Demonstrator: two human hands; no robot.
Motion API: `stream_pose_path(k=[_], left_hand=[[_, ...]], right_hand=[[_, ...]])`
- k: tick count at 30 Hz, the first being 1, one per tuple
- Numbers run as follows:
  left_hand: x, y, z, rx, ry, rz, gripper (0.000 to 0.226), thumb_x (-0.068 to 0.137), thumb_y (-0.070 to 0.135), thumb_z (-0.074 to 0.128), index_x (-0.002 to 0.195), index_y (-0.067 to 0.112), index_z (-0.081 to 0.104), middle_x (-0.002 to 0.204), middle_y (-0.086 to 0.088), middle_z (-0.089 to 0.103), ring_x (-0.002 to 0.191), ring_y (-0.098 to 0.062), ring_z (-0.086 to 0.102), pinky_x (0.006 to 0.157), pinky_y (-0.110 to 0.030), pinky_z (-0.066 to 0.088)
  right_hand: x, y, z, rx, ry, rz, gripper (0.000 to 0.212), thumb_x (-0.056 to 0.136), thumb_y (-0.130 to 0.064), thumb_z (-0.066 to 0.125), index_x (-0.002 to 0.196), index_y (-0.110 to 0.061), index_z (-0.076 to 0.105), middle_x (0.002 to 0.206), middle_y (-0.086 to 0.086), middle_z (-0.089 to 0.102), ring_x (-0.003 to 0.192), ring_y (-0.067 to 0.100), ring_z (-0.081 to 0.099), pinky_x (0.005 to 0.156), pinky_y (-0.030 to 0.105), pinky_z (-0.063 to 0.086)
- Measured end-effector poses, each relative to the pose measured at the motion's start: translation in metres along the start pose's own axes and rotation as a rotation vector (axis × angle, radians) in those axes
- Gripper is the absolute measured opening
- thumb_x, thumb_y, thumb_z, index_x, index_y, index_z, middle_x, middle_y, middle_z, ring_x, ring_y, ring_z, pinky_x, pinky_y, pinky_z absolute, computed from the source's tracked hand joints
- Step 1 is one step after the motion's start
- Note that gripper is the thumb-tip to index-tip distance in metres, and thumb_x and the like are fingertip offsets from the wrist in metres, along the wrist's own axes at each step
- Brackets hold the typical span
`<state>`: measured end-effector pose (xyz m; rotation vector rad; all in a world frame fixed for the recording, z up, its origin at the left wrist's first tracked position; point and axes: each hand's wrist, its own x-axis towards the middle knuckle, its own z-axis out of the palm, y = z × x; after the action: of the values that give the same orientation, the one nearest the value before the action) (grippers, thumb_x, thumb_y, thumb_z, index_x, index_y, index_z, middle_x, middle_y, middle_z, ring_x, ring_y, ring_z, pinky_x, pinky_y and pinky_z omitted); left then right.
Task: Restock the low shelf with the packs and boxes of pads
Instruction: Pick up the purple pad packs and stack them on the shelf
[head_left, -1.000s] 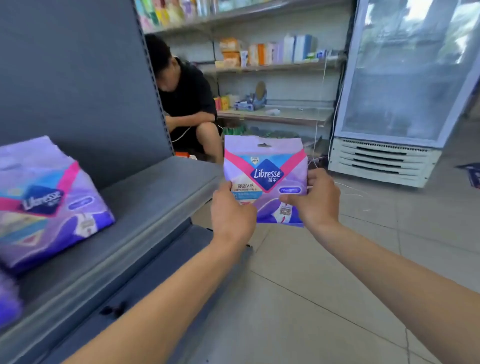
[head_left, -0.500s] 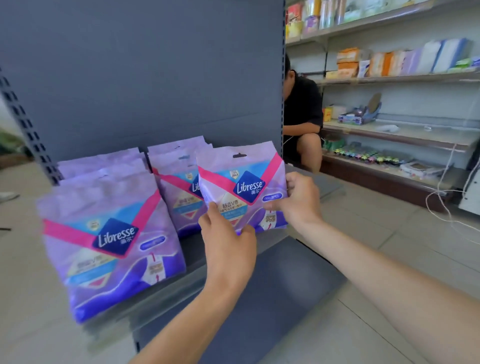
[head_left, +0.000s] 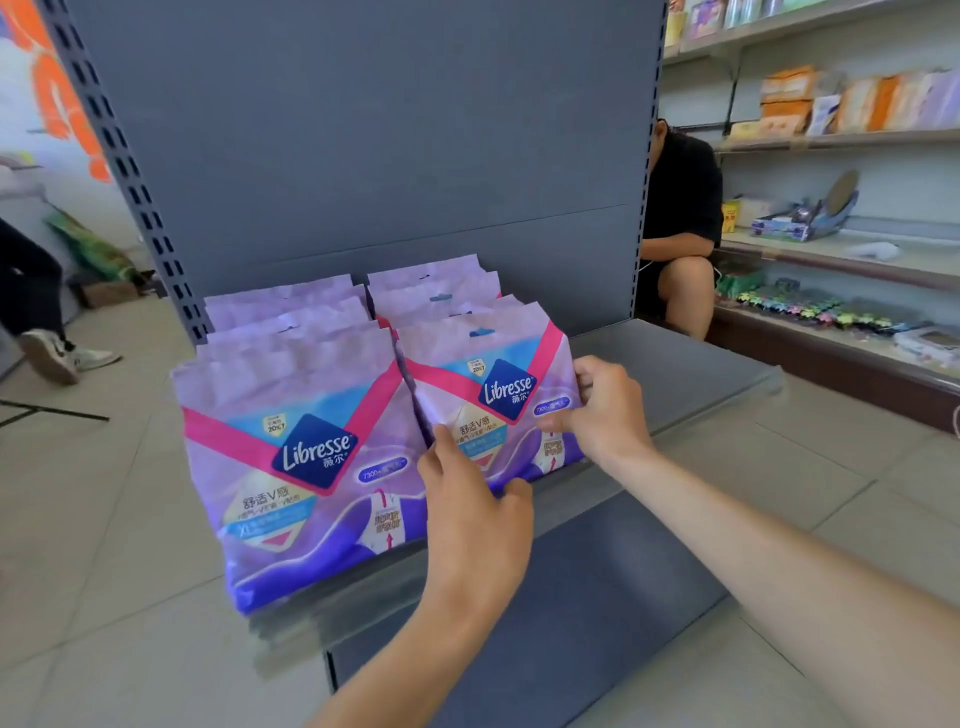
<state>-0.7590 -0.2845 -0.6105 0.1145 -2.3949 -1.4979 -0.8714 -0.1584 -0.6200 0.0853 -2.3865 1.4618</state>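
A purple Libresse pack of pads (head_left: 488, 395) stands at the front of the right-hand row on the low grey shelf (head_left: 675, 374). My left hand (head_left: 467, 499) grips its lower left corner, thumb under the bottom edge. My right hand (head_left: 602, 405) pinches its right side. Several more packs stand upright behind it. A second row of several packs stands to the left, with a large front pack (head_left: 306, 467) at the shelf's front edge.
The shelf's grey back panel (head_left: 363, 145) rises behind the rows. The shelf's right part is bare. A person in black (head_left: 680, 234) crouches at the right behind the unit. Wall shelves (head_left: 841, 260) with goods run along the right. Someone's legs and shoes (head_left: 47, 348) are at the left.
Both hands carried the pack from mid-air at the right over to the shelf and set it at the front of the right row. The view swung left onto the shelf.
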Motion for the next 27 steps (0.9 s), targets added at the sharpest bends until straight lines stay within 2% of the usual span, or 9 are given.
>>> stream_pose_path(k=[2, 4, 7, 9, 10, 14, 17, 23, 27], left_hand=[[-0.003, -0.001, -0.001, 0.018, -0.022, 0.032, 0.065, 0.086, 0.006, 0.053, 0.143, 0.021, 0.026, 0.130, 0.004, 0.034, 0.102, -0.007, 0.040, 0.070, -0.007, 0.035], [-0.005, -0.001, -0.002, 0.051, -0.040, 0.063, 0.068, 0.086, 0.006, 0.053, 0.145, 0.021, 0.023, 0.136, 0.005, 0.030, 0.109, -0.009, 0.041, 0.073, -0.007, 0.035], [-0.009, -0.001, -0.004, 0.143, -0.052, 0.132, 0.076, 0.088, 0.009, 0.052, 0.150, 0.018, 0.009, 0.147, 0.007, 0.016, 0.133, -0.013, 0.030, 0.098, -0.015, 0.032], [-0.010, -0.001, -0.005, 0.208, -0.073, 0.169, 0.080, 0.089, 0.011, 0.052, 0.151, 0.017, 0.003, 0.151, 0.005, 0.009, 0.141, -0.015, 0.020, 0.112, -0.025, 0.027], [-0.009, -0.002, -0.006, 0.252, -0.082, 0.190, 0.080, 0.088, 0.013, 0.052, 0.151, 0.017, 0.002, 0.151, 0.005, 0.008, 0.143, -0.016, 0.017, 0.115, -0.028, 0.025], [-0.007, -0.004, -0.005, 0.456, -0.151, 0.256, 0.078, 0.089, 0.018, 0.050, 0.151, 0.017, 0.002, 0.149, 0.002, 0.012, 0.140, -0.019, 0.015, 0.114, -0.026, 0.022], [-0.006, -0.003, -0.004, 0.554, -0.178, 0.286, 0.071, 0.090, 0.019, 0.048, 0.150, 0.015, 0.010, 0.149, -0.002, 0.016, 0.140, -0.020, 0.015, 0.116, -0.027, 0.019], [-0.004, 0.003, -0.001, 0.537, -0.148, 0.302, 0.061, 0.089, 0.018, 0.050, 0.144, 0.014, 0.023, 0.140, -0.003, 0.029, 0.133, -0.019, 0.026, 0.111, -0.026, 0.027], [-0.005, 0.008, -0.001, 0.534, -0.146, 0.315, 0.057, 0.089, 0.017, 0.050, 0.141, 0.013, 0.027, 0.140, -0.005, 0.030, 0.133, -0.022, 0.029, 0.108, -0.026, 0.027]], right_hand=[[0.002, 0.001, 0.003, -0.006, -0.005, 0.003, 0.035, 0.072, -0.024, 0.082, 0.094, -0.018, 0.056, 0.104, 0.002, 0.071, 0.084, 0.010, 0.066, 0.060, 0.016, 0.051], [0.006, 0.001, 0.007, -0.006, -0.001, 0.004, 0.034, 0.071, -0.026, 0.083, 0.093, -0.018, 0.057, 0.102, 0.002, 0.071, 0.082, 0.009, 0.066, 0.058, 0.015, 0.049], [0.009, 0.001, 0.015, -0.004, 0.017, 0.012, 0.036, 0.070, -0.026, 0.084, 0.093, -0.017, 0.057, 0.101, 0.001, 0.071, 0.080, 0.009, 0.066, 0.056, 0.013, 0.047], [0.010, 0.001, 0.019, 0.002, 0.024, 0.012, 0.038, 0.070, -0.025, 0.084, 0.095, -0.016, 0.057, 0.102, 0.002, 0.070, 0.082, 0.010, 0.066, 0.056, 0.013, 0.047], [0.010, 0.000, 0.021, 0.007, 0.027, 0.009, 0.039, 0.070, -0.024, 0.084, 0.095, -0.015, 0.057, 0.102, 0.003, 0.070, 0.083, 0.011, 0.066, 0.057, 0.013, 0.047], [0.012, 0.000, 0.024, -0.020, 0.034, -0.003, 0.041, 0.069, -0.023, 0.085, 0.096, -0.011, 0.056, 0.102, 0.006, 0.070, 0.086, 0.015, 0.067, 0.061, 0.016, 0.049], [0.014, -0.002, 0.022, -0.099, 0.014, 0.000, 0.045, 0.069, -0.027, 0.085, 0.098, -0.011, 0.055, 0.106, 0.007, 0.068, 0.090, 0.016, 0.067, 0.063, 0.018, 0.050], [0.004, -0.009, 0.010, -0.206, 0.005, 0.035, 0.054, 0.066, -0.030, 0.086, 0.099, -0.011, 0.048, 0.109, 0.010, 0.063, 0.098, 0.022, 0.064, 0.070, 0.027, 0.051], [-0.012, -0.014, -0.007, -0.333, 0.007, -0.004, 0.062, 0.072, -0.034, 0.081, 0.118, -0.007, 0.049, 0.119, 0.009, 0.054, 0.111, 0.023, 0.055, 0.078, 0.028, 0.044]])
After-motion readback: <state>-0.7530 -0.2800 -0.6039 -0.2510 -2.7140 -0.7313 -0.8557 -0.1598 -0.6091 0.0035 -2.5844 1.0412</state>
